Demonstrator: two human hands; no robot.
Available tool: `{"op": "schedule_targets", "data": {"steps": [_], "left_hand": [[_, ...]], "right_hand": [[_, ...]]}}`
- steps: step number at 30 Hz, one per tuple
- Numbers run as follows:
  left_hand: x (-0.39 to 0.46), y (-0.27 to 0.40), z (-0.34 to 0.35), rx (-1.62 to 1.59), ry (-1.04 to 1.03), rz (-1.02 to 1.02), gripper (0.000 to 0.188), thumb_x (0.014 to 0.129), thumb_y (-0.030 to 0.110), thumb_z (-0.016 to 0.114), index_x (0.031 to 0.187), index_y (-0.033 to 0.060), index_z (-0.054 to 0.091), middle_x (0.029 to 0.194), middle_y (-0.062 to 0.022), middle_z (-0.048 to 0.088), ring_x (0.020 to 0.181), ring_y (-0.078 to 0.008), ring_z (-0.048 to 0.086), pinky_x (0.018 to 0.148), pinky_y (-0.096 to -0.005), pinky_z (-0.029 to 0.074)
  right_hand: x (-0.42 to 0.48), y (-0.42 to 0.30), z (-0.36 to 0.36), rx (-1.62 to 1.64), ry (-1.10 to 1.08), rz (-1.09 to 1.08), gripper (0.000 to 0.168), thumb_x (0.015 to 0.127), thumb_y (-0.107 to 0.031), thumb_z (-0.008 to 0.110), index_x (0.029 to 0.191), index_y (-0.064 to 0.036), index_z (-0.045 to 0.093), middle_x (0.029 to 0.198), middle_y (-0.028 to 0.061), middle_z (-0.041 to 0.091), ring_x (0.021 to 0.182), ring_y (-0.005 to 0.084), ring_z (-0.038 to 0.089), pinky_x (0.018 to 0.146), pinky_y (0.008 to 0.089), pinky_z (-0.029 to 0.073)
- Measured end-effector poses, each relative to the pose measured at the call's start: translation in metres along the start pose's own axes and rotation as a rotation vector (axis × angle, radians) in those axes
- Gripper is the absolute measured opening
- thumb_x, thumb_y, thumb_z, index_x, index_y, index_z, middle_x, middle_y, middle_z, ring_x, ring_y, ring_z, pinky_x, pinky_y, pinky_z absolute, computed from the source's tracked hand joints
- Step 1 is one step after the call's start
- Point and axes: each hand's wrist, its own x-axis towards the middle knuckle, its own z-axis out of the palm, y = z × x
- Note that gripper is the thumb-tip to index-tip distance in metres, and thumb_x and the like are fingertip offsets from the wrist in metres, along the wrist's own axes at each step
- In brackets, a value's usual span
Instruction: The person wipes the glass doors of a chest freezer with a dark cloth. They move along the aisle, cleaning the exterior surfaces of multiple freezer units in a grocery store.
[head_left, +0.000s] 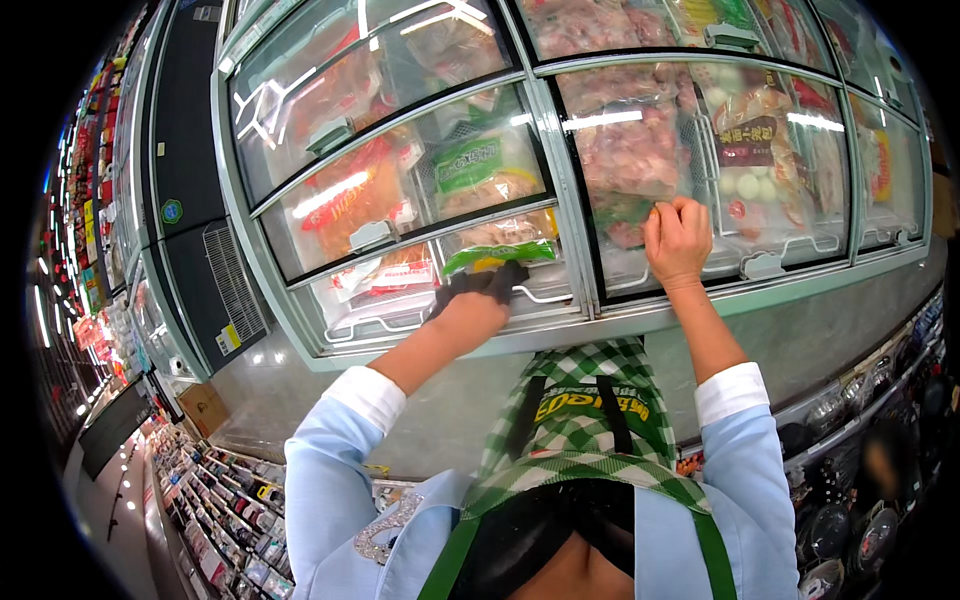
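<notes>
My left hand (480, 311) reaches to the uncovered front strip of a chest freezer (536, 135), gripping what looks like a dark cloth (504, 279). Just beyond its fingers lies a bag with a green band (499, 255). The sliding glass lid (420, 187) on that side sits back from the front rim. My right hand (679, 240) is bare, its fingers curled together, over the right-hand glass lid (622, 262). Under that glass are clear bags of pink meat (630, 150). Whether the fingertips press on the glass or pinch something small cannot be seen.
White wire baskets (547, 296) line the freezer's front. Packs of white balls (746, 184) lie to the right. Another dark-topped freezer (195, 187) stands left, near a cardboard box (204, 409). Stocked shelves (225, 510) and hanging pans (829, 529) are behind me.
</notes>
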Motion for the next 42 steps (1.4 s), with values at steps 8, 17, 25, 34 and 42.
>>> {"op": "schedule_targets", "data": {"steps": [8,17,25,34,42], "left_hand": [[0.055,0.027,0.004,-0.087,0.209,0.181,0.006,0.075,0.009,0.056,0.077,0.0051,0.059,0.072,-0.0123,0.061,0.072,-0.0290,0.064,0.063,-0.0395,0.053],[0.001,0.002,-0.007,-0.021,-0.050,-0.001,0.009,0.078,0.008,0.054,0.079,0.0056,0.062,0.078,-0.0129,0.065,0.076,-0.0293,0.066,0.063,-0.0388,0.054],[-0.069,-0.042,0.033,0.038,-0.026,-0.091,0.008,0.078,0.010,0.055,0.083,0.0054,0.060,0.083,-0.0099,0.062,0.085,-0.0265,0.064,0.070,-0.0378,0.054],[-0.020,-0.015,0.020,-0.005,0.071,0.009,0.007,0.077,0.011,0.055,0.075,0.0055,0.058,0.074,-0.0111,0.063,0.074,-0.0276,0.065,0.067,-0.0370,0.053],[-0.089,-0.047,0.044,0.088,0.098,-0.207,0.006,0.078,0.010,0.054,0.081,0.0065,0.058,0.076,-0.0108,0.065,0.073,-0.0268,0.065,0.066,-0.0374,0.054]], "right_hand": [[0.002,-0.003,-0.001,-0.010,0.008,0.009,0.009,0.074,-0.014,0.064,0.082,-0.010,0.062,0.081,0.0041,0.051,0.075,0.0245,0.051,0.062,0.0367,0.042],[-0.001,0.001,0.001,0.020,0.001,0.018,0.010,0.074,-0.013,0.064,0.083,-0.009,0.064,0.083,0.0045,0.052,0.076,0.0248,0.052,0.063,0.0371,0.043],[-0.002,-0.002,0.000,-0.010,-0.010,0.022,0.009,0.075,-0.014,0.064,0.082,-0.009,0.064,0.084,0.0047,0.052,0.077,0.0249,0.052,0.064,0.0369,0.043],[0.002,-0.001,0.002,-0.028,0.018,-0.009,0.007,0.076,-0.012,0.064,0.082,-0.009,0.063,0.084,0.0056,0.053,0.077,0.0259,0.052,0.064,0.0374,0.043],[0.002,-0.003,0.000,-0.029,0.016,-0.013,0.006,0.077,-0.012,0.063,0.081,-0.008,0.063,0.083,0.0062,0.053,0.076,0.0265,0.051,0.064,0.0381,0.043]]}}
